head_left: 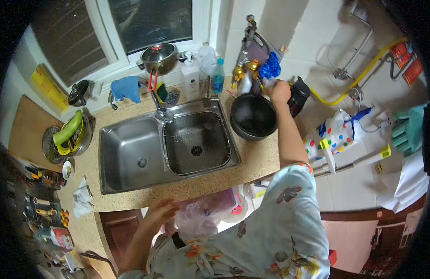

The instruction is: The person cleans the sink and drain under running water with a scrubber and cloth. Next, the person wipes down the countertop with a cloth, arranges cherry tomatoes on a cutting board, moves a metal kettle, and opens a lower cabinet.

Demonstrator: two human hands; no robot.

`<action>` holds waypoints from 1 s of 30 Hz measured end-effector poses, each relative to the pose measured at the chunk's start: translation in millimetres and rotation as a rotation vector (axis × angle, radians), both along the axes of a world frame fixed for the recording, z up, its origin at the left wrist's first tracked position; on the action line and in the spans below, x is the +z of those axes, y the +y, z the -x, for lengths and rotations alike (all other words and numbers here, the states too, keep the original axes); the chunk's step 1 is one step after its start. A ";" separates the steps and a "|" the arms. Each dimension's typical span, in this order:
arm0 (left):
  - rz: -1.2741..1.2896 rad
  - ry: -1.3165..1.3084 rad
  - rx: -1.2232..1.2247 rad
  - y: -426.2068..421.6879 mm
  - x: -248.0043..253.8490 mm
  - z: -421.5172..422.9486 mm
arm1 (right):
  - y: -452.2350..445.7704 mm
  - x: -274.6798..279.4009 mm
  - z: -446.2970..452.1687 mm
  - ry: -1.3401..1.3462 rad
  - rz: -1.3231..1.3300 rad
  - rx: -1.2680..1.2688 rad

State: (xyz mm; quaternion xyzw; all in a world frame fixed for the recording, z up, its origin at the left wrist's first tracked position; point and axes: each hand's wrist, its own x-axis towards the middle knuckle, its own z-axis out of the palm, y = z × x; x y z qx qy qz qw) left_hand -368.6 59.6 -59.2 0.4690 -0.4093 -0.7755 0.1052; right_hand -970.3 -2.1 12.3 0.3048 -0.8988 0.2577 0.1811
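At the counter's back right, my right hand reaches over the rim of a dark pot. Its fingers are closed by a small pale, clear bit of something, too small to name. Just beyond them is a crumpled blue plastic bag. A black container stands to the right of that wrist. My left hand hangs in front of the counter edge, below the sink, slightly blurred. Its fingers are stretched out and hold nothing. The double sink has a rack in its right bowl.
Behind the sink stand a lidded pot, a white pump bottle and a blue bottle. The faucet rises at the sink's back edge. A bowl with a green gourd sits left, and a white cloth lies near the corner.
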 end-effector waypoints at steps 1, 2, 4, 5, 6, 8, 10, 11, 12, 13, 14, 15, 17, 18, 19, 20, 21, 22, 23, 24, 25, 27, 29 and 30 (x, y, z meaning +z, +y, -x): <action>-0.011 0.028 0.086 5.1 -1.4 -19.8 | -10.3 -0.7 8.9 -0.027 -0.069 -0.053; -0.024 0.052 0.168 10.6 0.0 -39.1 | -7.8 26.1 -12.6 -0.068 -0.078 -0.112; -0.069 0.001 0.325 18.8 3.1 -67.0 | -12.5 16.2 -0.5 -0.081 -0.048 -0.124; -0.072 0.013 0.337 20.8 3.0 -76.4 | -17.9 12.7 8.8 -0.098 -0.013 -0.145; -0.091 0.012 0.411 24.5 2.2 -86.0 | -15.9 18.8 -3.1 -0.157 0.015 -0.170; -0.126 0.035 0.511 31.7 -12.2 -106.3 | -26.3 -7.5 8.6 -0.112 0.102 -0.169; -0.145 0.054 0.543 38.2 -9.2 -110.1 | -31.2 -18.7 2.0 -0.082 0.187 -0.186; -0.158 0.074 0.553 39.4 -8.1 -112.0 | -30.7 -22.3 2.3 -0.083 0.180 -0.186; -0.167 0.088 0.542 40.3 -11.9 -115.5 | -26.3 -19.3 -1.7 -0.055 0.178 -0.099; -0.175 0.086 0.534 40.9 -13.3 -118.7 | -20.0 -16.2 -5.5 -0.025 0.175 -0.015; -0.172 0.087 0.510 40.9 -14.3 -121.1 | -7.9 -11.6 -8.3 -0.045 0.164 0.027; -0.167 0.088 0.496 42.1 -14.8 -124.8 | 6.1 -4.5 -18.6 0.062 0.136 -0.077; -0.179 0.203 0.531 47.0 -26.5 -133.7 | 29.5 -2.3 -40.8 0.168 0.126 -0.083; -0.189 0.177 0.523 48.4 -26.0 -135.4 | 40.0 -5.5 -52.8 0.083 0.140 0.001; -0.203 0.146 0.535 46.3 -27.1 -136.0 | 46.2 -2.8 -77.2 0.185 0.234 0.177; -0.243 0.166 0.517 48.0 -40.0 -144.7 | 41.7 -42.0 -78.2 0.240 0.560 0.170; -0.321 0.132 0.615 50.8 -57.3 -152.6 | 45.6 -59.4 -83.1 0.210 0.479 0.229; -0.324 0.121 0.616 53.7 -68.5 -159.4 | 39.3 -79.3 -109.4 0.095 0.621 0.302; -0.327 0.114 0.593 54.3 -71.7 -165.4 | 40.0 -75.7 -157.3 -0.039 0.632 0.385; -0.279 0.122 0.590 55.8 -57.2 -169.5 | 32.9 -91.7 -185.0 -0.192 0.685 0.518; -0.235 0.129 0.570 56.0 -44.3 -172.1 | 23.3 -108.6 -211.5 -0.113 0.616 0.636; -0.209 0.070 0.601 58.6 -38.5 -179.1 | 5.6 -134.4 -288.0 -0.341 0.597 0.786; -0.184 0.013 0.608 61.4 -42.4 -194.0 | -12.7 -181.9 -352.9 -0.721 0.546 0.895; -0.179 -0.012 0.628 66.0 -49.5 -201.8 | -8.0 -145.5 -414.1 -0.232 0.206 0.928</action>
